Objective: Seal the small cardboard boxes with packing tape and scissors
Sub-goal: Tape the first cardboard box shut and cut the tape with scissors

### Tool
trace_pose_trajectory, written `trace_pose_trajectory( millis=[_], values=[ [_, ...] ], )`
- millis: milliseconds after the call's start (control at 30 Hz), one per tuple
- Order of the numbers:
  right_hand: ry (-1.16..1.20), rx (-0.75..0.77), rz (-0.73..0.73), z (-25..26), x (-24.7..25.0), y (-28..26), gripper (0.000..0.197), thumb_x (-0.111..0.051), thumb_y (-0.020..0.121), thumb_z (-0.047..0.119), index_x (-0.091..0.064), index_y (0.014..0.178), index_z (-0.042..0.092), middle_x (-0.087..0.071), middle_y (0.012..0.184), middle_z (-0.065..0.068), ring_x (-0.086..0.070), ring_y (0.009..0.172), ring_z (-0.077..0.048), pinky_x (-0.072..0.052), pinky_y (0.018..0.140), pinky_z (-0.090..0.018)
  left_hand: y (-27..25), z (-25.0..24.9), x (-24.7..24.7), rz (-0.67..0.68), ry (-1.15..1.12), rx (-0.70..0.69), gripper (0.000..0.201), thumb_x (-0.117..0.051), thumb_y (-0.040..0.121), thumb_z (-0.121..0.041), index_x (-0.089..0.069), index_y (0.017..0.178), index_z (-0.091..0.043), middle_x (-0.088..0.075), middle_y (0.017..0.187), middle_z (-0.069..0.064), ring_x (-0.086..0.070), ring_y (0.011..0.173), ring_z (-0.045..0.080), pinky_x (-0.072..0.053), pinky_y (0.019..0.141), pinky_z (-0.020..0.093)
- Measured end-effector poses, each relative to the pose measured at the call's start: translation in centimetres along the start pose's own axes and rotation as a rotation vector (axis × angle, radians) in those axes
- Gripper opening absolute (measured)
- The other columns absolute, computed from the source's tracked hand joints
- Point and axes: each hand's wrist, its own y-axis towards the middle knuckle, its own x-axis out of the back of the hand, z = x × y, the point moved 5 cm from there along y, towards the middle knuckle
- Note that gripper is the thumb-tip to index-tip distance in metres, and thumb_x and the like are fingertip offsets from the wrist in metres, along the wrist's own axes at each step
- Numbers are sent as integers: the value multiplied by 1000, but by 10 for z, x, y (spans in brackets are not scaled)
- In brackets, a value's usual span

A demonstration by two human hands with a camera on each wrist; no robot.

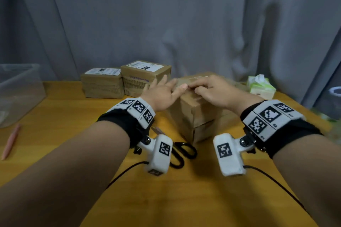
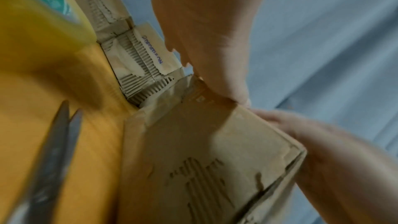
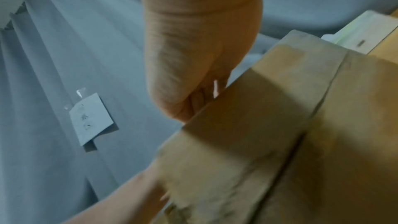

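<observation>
While the scissors lie idle on the yellow counter just in front of the wrists, their blades apart in the left-wrist view, both hands are at work a little further out on the top of the upper cardboard box, which sits on a second box beneath it. The left hand has its fingers straight and spread, laid flat on the box's near left edge; as a grip it is apart, pressing and not holding. The right hand has its fingers curled down on the lid, and something thin and shiny shows at its fingertips in the right-wrist view. I cannot tell whether it pinches a tape end or only rubs the surface.

My reading is that the step in hand is smoothing tape along the top seam of this box. Next would come pressing the tape ends over the edges, then moving the box off the stack to reach the one below.

Beyond, two labelled boxes stand side by side against the grey curtain. A tissue pack sits at the far right and a tape roll shows at the frame edge.
</observation>
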Motion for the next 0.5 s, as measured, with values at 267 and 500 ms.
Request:
trace_pose_trajectory(
  millis=[267, 500],
  values=[
    [-189, -416, 60, -77, 9, -20, 69, -28, 82, 79, -31, 144, 48, -17, 159, 5, -11, 147, -25, -3, 118, -50, 4, -15, 22, -4, -145, 60, 53, -25, 103, -35, -31, 144, -2, -40, 146, 18, -37, 134, 31, -30, 107, 33],
    [-344, -504, 72, -69, 4, -18, 85, -15, 77, 85, -29, 147, 39, -24, 155, -6, -23, 141, -34, -16, 112, -48, -13, -35, 18, -71, -36, -135, 49, -34, 94, -56, -65, 107, -20, -64, 109, 9, -53, 109, 30, -43, 89, 36]
  ],
)
